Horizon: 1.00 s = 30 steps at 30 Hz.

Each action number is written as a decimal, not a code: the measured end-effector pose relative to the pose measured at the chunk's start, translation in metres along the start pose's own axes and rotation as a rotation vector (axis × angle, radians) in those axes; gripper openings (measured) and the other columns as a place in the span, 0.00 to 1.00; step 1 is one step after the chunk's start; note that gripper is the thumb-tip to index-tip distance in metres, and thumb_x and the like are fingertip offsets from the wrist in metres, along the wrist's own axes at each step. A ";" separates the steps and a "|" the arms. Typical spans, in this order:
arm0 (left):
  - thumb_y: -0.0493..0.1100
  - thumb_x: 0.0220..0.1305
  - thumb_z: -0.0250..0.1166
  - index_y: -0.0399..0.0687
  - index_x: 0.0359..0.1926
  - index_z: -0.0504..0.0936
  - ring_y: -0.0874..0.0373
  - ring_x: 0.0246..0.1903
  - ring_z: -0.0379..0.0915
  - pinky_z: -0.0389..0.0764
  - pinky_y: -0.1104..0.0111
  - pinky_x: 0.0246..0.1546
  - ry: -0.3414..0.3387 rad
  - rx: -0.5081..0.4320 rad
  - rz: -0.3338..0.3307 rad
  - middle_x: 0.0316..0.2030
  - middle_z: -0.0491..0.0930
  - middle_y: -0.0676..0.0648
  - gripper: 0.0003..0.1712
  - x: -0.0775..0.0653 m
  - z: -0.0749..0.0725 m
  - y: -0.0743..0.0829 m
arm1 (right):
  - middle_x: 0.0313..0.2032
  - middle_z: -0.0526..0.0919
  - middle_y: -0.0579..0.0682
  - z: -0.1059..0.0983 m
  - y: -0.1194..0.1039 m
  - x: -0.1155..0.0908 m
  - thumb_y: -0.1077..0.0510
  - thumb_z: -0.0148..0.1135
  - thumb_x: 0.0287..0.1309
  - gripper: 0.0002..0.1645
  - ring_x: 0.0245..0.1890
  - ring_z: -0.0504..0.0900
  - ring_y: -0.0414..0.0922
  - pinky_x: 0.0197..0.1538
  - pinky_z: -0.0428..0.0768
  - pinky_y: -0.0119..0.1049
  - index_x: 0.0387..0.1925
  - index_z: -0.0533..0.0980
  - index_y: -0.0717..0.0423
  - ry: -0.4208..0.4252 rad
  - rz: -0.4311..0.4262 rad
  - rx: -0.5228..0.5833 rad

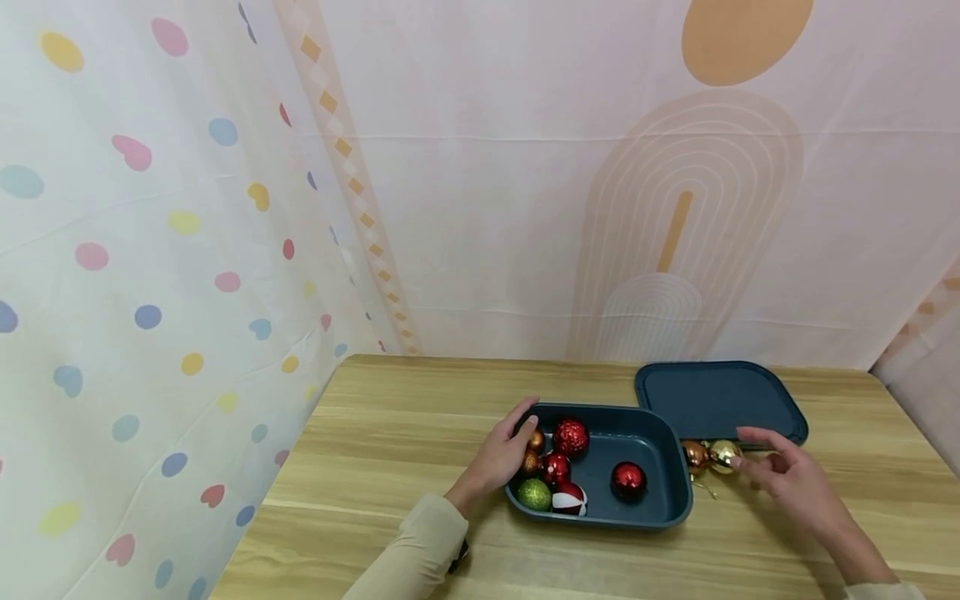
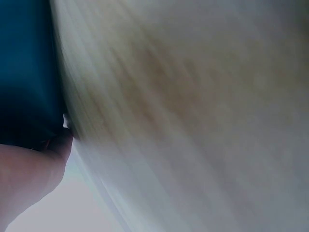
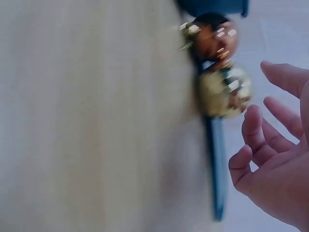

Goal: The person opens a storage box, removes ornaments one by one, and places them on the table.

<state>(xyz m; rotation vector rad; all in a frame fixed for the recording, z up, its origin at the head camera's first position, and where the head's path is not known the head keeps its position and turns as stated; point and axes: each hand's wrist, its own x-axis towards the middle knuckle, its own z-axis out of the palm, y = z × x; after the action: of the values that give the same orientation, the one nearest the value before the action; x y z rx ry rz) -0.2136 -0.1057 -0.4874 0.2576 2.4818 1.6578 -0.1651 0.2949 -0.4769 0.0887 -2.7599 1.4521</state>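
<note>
My left hand [image 1: 498, 457] grips the left wall of a dark blue rectangular box [image 1: 611, 523], thumb over the rim. In the left wrist view the box [image 2: 26, 67] fills the upper left corner beside the thumb. Inside, a glittery red Christmas bauble [image 1: 571, 437], a green bauble [image 1: 534, 495], a red-and-white bauble [image 1: 570, 499] and several others crowd the left end; a shiny red bauble [image 1: 628, 480] sits apart. My right hand [image 1: 787, 479] hovers with spread fingers beside a gold bauble [image 1: 724, 456]. A copper bauble [image 3: 215, 38] lies against the gold one.
A dark blue lid [image 1: 720, 400] lies behind the two loose baubles, at the back right of the wooden table [image 1: 360, 467]. Patterned curtains [image 1: 480, 208] hang behind and to the left of the table.
</note>
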 end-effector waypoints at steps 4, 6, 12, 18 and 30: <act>0.59 0.78 0.46 0.62 0.75 0.61 0.49 0.75 0.48 0.51 0.44 0.73 0.002 -0.006 0.005 0.75 0.57 0.54 0.29 0.000 -0.001 -0.001 | 0.31 0.80 0.51 0.000 -0.020 0.001 0.55 0.65 0.65 0.28 0.21 0.71 0.41 0.21 0.70 0.34 0.63 0.71 0.62 0.031 -0.133 -0.033; 0.59 0.78 0.46 0.62 0.75 0.61 0.49 0.75 0.48 0.51 0.45 0.73 0.002 -0.006 0.007 0.75 0.57 0.54 0.29 0.000 -0.001 -0.001 | 0.30 0.79 0.50 0.001 -0.032 0.001 0.56 0.65 0.65 0.27 0.22 0.72 0.41 0.21 0.69 0.34 0.62 0.72 0.61 0.012 -0.162 -0.031; 0.59 0.77 0.46 0.63 0.75 0.61 0.49 0.75 0.48 0.52 0.45 0.73 0.000 0.002 0.009 0.75 0.58 0.54 0.29 -0.001 0.000 0.000 | 0.27 0.77 0.49 0.013 -0.057 0.000 0.58 0.65 0.64 0.24 0.23 0.72 0.41 0.22 0.71 0.33 0.60 0.74 0.60 -0.079 -0.237 0.007; 0.61 0.77 0.46 0.64 0.75 0.61 0.49 0.75 0.48 0.51 0.44 0.73 0.000 -0.007 0.004 0.75 0.57 0.55 0.30 0.000 -0.001 -0.001 | 0.26 0.75 0.45 0.033 -0.074 0.004 0.59 0.68 0.61 0.21 0.22 0.71 0.39 0.21 0.70 0.32 0.56 0.77 0.54 -0.186 -0.394 0.036; 0.61 0.77 0.45 0.65 0.75 0.60 0.50 0.75 0.48 0.52 0.44 0.73 -0.010 -0.002 -0.008 0.75 0.56 0.55 0.30 0.000 -0.001 -0.002 | 0.29 0.75 0.41 0.065 -0.079 0.013 0.53 0.70 0.60 0.24 0.23 0.69 0.31 0.24 0.71 0.28 0.55 0.77 0.59 -0.353 -0.526 -0.038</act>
<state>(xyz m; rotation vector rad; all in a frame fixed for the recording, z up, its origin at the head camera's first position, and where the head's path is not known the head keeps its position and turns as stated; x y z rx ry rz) -0.2139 -0.1078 -0.4890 0.2542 2.4705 1.6520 -0.1732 0.1960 -0.4486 1.0723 -2.6885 1.3322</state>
